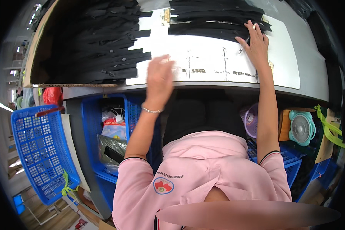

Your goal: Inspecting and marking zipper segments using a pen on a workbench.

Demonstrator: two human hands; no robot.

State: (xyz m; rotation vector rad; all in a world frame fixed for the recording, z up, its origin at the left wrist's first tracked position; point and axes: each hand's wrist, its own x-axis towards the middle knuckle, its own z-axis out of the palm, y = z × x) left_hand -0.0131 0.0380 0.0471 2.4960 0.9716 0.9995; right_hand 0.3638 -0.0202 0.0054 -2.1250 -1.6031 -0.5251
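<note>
My right hand (258, 48) lies at the right end of a stack of black fabric strips (214, 19), fingertips touching them. A slim light-coloured pen (241, 50) is tucked between its fingers, tip pointing down toward the white board (203, 51). Smeared by motion, my left hand (160, 80) hovers over the board's near edge; its fingers are too blurred to read. Pencil-like dark lines and marks run across the board in front of me. To the left, many more black strips (92, 46) fill a cardboard box (38, 50), some spilling onto the board.
Under the grey table (314, 69) stand blue plastic crates (105, 97) with bagged items and a dark phone-like object. A blue basket (42, 153) leans at far left, near a red bag (53, 96). On the right are a purple basket (251, 120) and a turquoise fan (302, 128).
</note>
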